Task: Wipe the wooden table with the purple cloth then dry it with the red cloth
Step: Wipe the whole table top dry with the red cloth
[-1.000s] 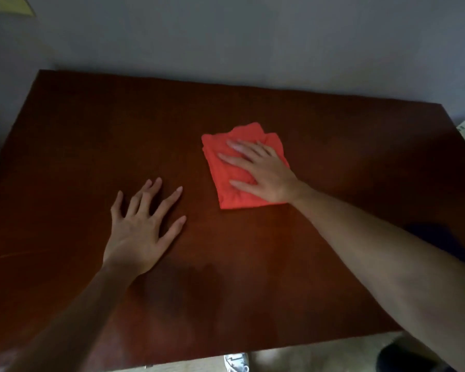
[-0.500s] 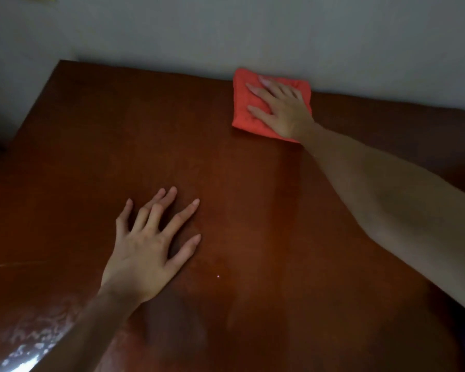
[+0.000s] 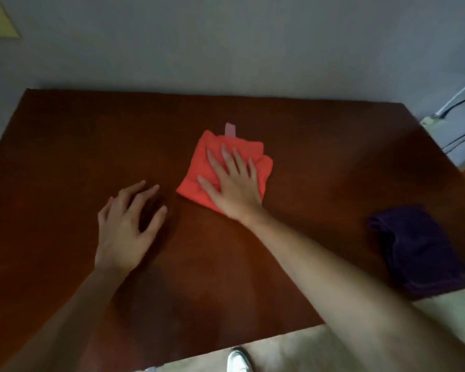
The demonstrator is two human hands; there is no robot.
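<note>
Grey wall (image 3: 226, 44) backs the scene, and below it the dark wooden tabletop (image 3: 78, 146) fills most of the view, its near edge giving way to pale floor (image 3: 440, 312) where the toe of a white shoe (image 3: 236, 359) shows; the purple cloth (image 3: 419, 248) lies bunched at the near right corner of the tabletop, well apart from both hands, so the wiping part looks finished and the drying is the step in hand; the red cloth (image 3: 199, 167), folded into a rough square with a small pale tag (image 3: 230, 129) poking out at its far edge, sits around the middle of the tabletop; the right hand (image 3: 232, 183) lies flat on it with fingers straight and spread, pressing rather than gripping; the left hand (image 3: 126, 224) rests just beside the cloth on bare wood, fingers loose and slightly arched, holding nothing, seemingly bracing; to dry well, keep the palm spread so the whole fold stays in contact, work in overlapping passes out to the edges and corners, and refold when one face seems damp; whether wet streaks remain cannot be told in this dim light.
</note>
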